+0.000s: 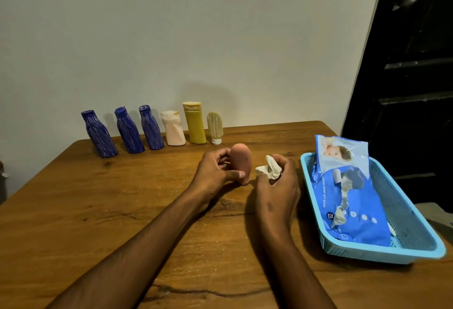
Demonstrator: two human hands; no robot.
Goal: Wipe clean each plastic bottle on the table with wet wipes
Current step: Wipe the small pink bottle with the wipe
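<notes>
My left hand (215, 173) grips a small pink bottle (241, 161) that stands cap-down on the wooden table (98, 210). Just right of it, my right hand (277, 186) holds a crumpled white wet wipe (267, 169), a little apart from the bottle. Along the back edge stand three blue bottles (127, 133), a white bottle (172, 128), a yellow bottle (195, 122) and a small beige bottle (215, 127), all streaked.
A light blue plastic basket (416, 235) sits at the right of the table with a blue pack of baby wet wipes (348, 193) inside. A dark door stands at the far right behind it. A grey wall backs the table.
</notes>
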